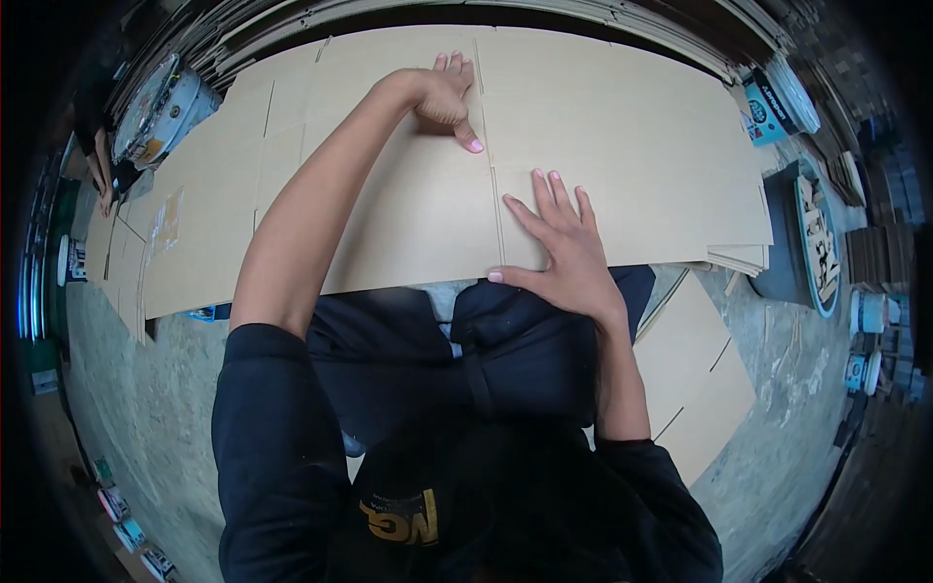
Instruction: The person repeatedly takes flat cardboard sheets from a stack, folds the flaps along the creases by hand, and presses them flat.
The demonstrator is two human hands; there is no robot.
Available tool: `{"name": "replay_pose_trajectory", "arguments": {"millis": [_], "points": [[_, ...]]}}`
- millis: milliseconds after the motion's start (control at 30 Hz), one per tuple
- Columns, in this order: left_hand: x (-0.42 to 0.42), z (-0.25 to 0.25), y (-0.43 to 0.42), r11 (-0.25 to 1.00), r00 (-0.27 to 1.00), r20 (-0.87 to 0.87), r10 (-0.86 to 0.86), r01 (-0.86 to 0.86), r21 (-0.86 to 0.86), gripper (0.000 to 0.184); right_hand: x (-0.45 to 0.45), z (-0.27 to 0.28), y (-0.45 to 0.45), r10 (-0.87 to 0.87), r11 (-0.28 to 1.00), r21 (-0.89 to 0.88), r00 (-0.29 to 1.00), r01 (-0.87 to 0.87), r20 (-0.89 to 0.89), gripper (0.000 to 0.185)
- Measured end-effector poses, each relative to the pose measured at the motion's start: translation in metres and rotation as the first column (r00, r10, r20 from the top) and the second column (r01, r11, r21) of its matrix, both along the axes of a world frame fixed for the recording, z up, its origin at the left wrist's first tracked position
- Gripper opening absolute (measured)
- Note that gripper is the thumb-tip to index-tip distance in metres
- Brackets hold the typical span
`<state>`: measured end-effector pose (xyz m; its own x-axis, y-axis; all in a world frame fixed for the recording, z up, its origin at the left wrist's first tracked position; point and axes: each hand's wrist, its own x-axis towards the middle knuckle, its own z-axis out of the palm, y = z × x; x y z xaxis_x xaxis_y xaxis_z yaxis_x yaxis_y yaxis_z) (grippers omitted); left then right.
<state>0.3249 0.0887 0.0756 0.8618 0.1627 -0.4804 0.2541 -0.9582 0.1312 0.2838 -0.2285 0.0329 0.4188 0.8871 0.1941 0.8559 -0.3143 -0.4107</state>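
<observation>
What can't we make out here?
All in the head view:
Left hand, right hand: palms, hidden by the backs of the hands.
Cardboard sheet: underside, hidden by its top face.
Blue-rimmed tub: bottom, hidden by cardboard scraps.
Co-worker, far left: mostly lost in the dark lens border.
Small containers, lower left: lettering too small.

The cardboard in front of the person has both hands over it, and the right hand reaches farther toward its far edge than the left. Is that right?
Not quite: it is the left hand that reaches farther toward the far edge of the cardboard, not the right hand. The head view shows this.
</observation>
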Motion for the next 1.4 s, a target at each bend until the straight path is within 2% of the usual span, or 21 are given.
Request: {"name": "replay_pose_trajectory", "arguments": {"millis": [167, 267, 300, 400, 467, 500, 567, 667, 733, 800, 867, 967, 1067, 1100, 1300, 1367, 1400], "points": [[0.005, 0.013, -0.026, 0.997, 0.992, -0.110, -0.055, 0.060, 0.047, 0.141, -0.002, -0.004, 0.000, -0.001, 1.000, -0.012, 0.999, 0.002, 0.050, 0.096], [0.012, -0.003, -0.031, 0.984, 0.989, -0.128, -0.075, 0.094, 0.152, 0.135, -0.004, -0.005, -0.001, -0.002, 1.000, -0.022, 0.999, 0.003, 0.052, 0.095], [0.006, 0.016, -0.040, 0.969, 0.980, -0.133, -0.149, 0.172, 0.180, 0.086, -0.004, -0.005, 0.000, -0.003, 1.000, -0.022, 0.999, 0.004, 0.053, 0.095], [0.011, 0.025, -0.048, 0.920, 0.933, -0.246, -0.261, 0.318, 0.228, 0.071, -0.004, -0.004, 0.002, 0.001, 1.000, -0.012, 0.998, -0.001, 0.065, 0.095], [0.011, 0.010, -0.022, 0.985, 0.985, -0.104, -0.135, 0.145, 0.091, 0.080, -0.004, -0.003, 0.000, -0.002, 1.000, -0.006, 0.998, 0.002, 0.067, 0.095], [0.009, 0.009, -0.017, 0.984, 0.986, -0.070, -0.149, 0.155, 0.091, 0.085, -0.004, -0.003, 0.000, -0.002, 1.000, -0.005, 0.998, 0.002, 0.065, 0.095], [0.018, 0.006, -0.013, 0.993, 0.979, -0.181, -0.098, 0.109, 0.048, 0.138, -0.004, -0.002, 0.001, -0.004, 1.000, -0.013, 0.998, 0.005, 0.058, 0.095], [0.013, 0.012, -0.023, 0.995, 0.983, -0.169, -0.075, 0.084, 0.049, 0.141, -0.004, -0.003, 0.000, -0.004, 1.000, -0.017, 0.998, 0.005, 0.063, 0.096], [0.018, 0.019, -0.025, 0.995, 0.962, -0.266, -0.070, 0.085, 0.047, 0.142, -0.003, -0.005, 0.000, 0.006, 1.000, -0.005, 0.996, -0.005, 0.094, 0.095], [0.022, 0.007, -0.034, 0.988, 0.954, -0.282, -0.105, 0.133, 0.080, 0.132, -0.001, -0.007, 0.001, 0.004, 1.000, -0.004, 0.994, -0.004, 0.105, 0.095], [0.020, -0.017, -0.046, 0.968, 0.963, -0.210, -0.166, 0.200, 0.152, 0.110, -0.002, -0.007, 0.001, 0.009, 1.000, -0.011, 0.995, -0.008, 0.104, 0.094], [0.024, -0.010, -0.037, 0.896, 0.969, -0.058, -0.241, 0.245, 0.371, 0.079, -0.002, -0.007, 0.002, 0.002, 1.000, -0.020, 0.994, 0.000, 0.113, 0.094], [0.010, 0.001, -0.023, 0.993, 0.998, -0.064, 0.010, -0.003, 0.121, 0.161, -0.004, -0.004, 0.001, -0.001, 1.000, -0.018, 0.994, 0.003, 0.111, 0.094], [0.006, 0.001, -0.019, 0.998, 0.999, -0.023, 0.042, -0.041, 0.041, 0.169, -0.003, -0.002, 0.001, -0.002, 1.000, -0.017, 0.995, 0.004, 0.103, 0.094], [0.008, -0.006, -0.020, 0.999, 0.999, -0.043, 0.021, -0.019, 0.047, 0.174, -0.003, -0.003, 0.002, -0.008, 1.000, -0.026, 0.995, 0.011, 0.102, 0.094], [0.004, -0.054, -0.015, 0.945, 0.929, 0.340, -0.145, 0.029, 0.325, 0.103, -0.005, -0.003, 0.002, -0.011, 0.999, -0.031, 0.996, 0.014, 0.087, 0.094], [0.005, -0.058, -0.017, 0.935, 0.908, 0.384, -0.165, 0.021, 0.354, 0.095, -0.003, -0.003, 0.002, -0.010, 0.999, -0.032, 0.995, 0.013, 0.095, 0.094]]}}
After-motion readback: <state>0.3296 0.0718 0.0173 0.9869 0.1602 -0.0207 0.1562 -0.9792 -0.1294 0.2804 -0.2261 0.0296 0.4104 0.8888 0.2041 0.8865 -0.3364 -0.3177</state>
